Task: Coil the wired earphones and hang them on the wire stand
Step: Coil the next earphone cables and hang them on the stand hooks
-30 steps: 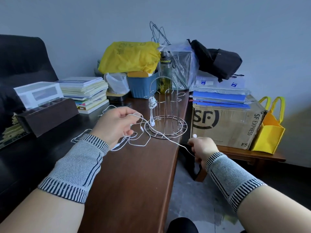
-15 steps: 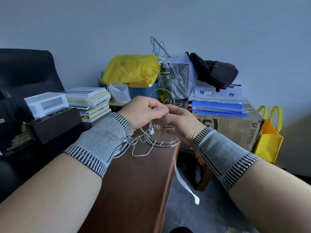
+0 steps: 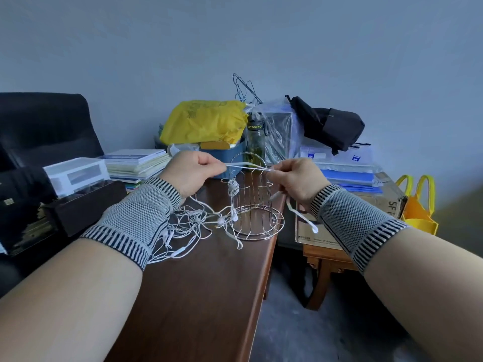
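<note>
My left hand (image 3: 192, 173) and right hand (image 3: 298, 178) each pinch one white earphone cable (image 3: 248, 167) taut above the single wire stand (image 3: 254, 205) at the table's right edge (image 3: 264, 278), floor open beyond.

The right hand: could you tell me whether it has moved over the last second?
Yes. The right hand has risen from off the table's edge, right of the stand's base, to the stand's top, pinching the cord.

Shiny metal wire stand (image 3: 252, 205) on a glossy dark wood table (image 3: 198, 296); beside it, smooth white plastic-coated earphones (image 3: 188, 228).
</note>
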### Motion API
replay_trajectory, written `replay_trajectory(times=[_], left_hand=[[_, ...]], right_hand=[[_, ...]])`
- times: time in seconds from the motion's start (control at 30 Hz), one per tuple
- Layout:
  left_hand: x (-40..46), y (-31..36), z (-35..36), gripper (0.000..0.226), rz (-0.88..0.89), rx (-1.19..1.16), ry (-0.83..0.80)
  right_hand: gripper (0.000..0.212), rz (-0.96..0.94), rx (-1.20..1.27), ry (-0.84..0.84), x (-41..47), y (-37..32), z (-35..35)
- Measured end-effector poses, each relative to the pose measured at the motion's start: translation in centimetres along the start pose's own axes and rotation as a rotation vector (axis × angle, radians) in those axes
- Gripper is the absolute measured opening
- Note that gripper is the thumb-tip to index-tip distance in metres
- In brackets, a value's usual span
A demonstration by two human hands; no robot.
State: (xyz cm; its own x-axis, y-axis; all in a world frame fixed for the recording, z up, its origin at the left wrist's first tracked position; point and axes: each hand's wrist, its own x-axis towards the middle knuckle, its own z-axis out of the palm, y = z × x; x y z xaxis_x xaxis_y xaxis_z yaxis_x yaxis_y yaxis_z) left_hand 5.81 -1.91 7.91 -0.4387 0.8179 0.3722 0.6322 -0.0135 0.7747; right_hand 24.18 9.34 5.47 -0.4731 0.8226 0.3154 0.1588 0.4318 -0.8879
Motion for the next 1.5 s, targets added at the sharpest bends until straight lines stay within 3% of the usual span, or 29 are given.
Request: replay_trajectory(times=[0.1, 0.27, 0.37, 0.43, 0.53, 0.63, 0.7, 0.77, 0.9, 1.0, 1.07, 1.17, 1.27, 1.37, 1.5], left_hand=[[0.4, 0.1, 0.2, 0.013, -0.02, -0.093, 0.099], [-0.8, 0.7, 0.5, 0.022, -0.227, -0.354, -0.278], [-1.9, 0.8, 0.6, 0.036, -0.379, -0.313, -0.429], [-2.1, 0.7, 0.8, 0.03, -0.416, -0.304, -0.423], [-1.0, 0.4, 1.3, 0.016, -0.26, -0.095, -0.207], [0.2, 0.8, 1.7, 0.029, -0.062, 0.017, -0.112], [0.6, 1.5, 2.1, 0.028, 0.037, 0.197, -0.122], [0.8, 1.8, 2.6, 0.013, 0.087, 0.337, -0.127], [1.4, 1.1, 2.3, 0.024, 0.048, 0.4, -0.047], [1.9, 0.6, 1.8, 0.014, 0.035, 0.155, 0.19], [2.1, 1.0, 1.7, 0.007, 0.101, 0.12, 0.237], [2.1, 1.1, 1.0, 0.007, 0.118, 0.378, 0.169], [2.1, -0.4, 0.0, 0.009, 0.005, 0.606, 0.038], [1.9, -1.2, 0.1, 0.009, -0.003, 0.493, 0.015], [2.5, -0.9, 0.8, 0.014, -0.019, -0.035, 0.182]], right_hand=[[0.017, -0.085, -0.381, -0.053, 0.1, -0.1, 0.1], [0.036, -0.068, -0.647, 0.066, 0.8, -0.7, 0.3], [0.031, -0.079, -0.21, 0.125, 1.7, -0.9, 0.2], [0.025, -0.069, 0.144, 0.099, 1.7, -1.5, 0.5], [0.016, -0.05, 0.477, -0.019, 1.1, -3.0, 0.9], [0.01, -0.018, 0.687, -0.179, 0.4, -4.6, 0.9], [0.011, 0.009, 0.732, -0.274, -0.1, -5.3, 0.9], [0.016, 0.057, 0.786, -0.34, -0.4, -5.6, 0.8], [0.025, 0.171, 0.806, -0.371, -0.7, -5.1, 0.2], [0.025, 0.245, 0.627, -0.29, -0.8, -3.6, 0.5], [0.021, 0.265, 0.528, -0.218, -0.8, -2.9, 1.0], [0.022, 0.276, 0.692, -0.111, -0.4, -2.5, 1.3], [0.022, 0.259, 0.862, 0.021, 0.5, -2.4, 1.1], [0.023, 0.247, 0.759, 0.068, 0.6, -2.0, 1.1], [0.022, 0.264, 0.575, -0.028, -0.1, -0.9, 1.2]])
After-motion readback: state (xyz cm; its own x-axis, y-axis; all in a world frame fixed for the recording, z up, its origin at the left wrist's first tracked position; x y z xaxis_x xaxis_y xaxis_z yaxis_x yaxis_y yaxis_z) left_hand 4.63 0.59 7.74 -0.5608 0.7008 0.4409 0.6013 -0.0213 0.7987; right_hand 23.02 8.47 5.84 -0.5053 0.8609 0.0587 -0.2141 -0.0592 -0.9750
